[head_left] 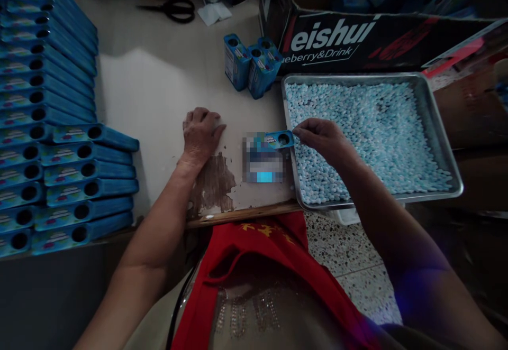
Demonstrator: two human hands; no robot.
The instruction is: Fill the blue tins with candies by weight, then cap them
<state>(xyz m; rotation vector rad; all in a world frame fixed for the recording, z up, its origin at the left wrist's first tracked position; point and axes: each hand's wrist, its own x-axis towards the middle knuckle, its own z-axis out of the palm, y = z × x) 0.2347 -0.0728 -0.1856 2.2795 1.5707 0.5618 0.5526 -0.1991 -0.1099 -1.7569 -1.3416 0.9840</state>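
Note:
My right hand point(323, 137) pinches the end of a small blue box point(278, 140) with a round hole, holding it at the left rim of a metal tray point(436, 122). The tray is filled with many small pale blue and white candies point(369, 133). My left hand point(200, 134) rests on the white table point(159, 85), fingers curled loosely under, holding nothing. A blurred patch lies on the table just below the held box.
Stacks of flat blue boxes point(47, 128) fill the left side. Three upright blue boxes point(252, 64) stand behind the tray, beside a black cardboard carton point(357, 38). Scissors point(174, 9) lie at the back. The table's front edge has worn, peeled paint point(212, 183).

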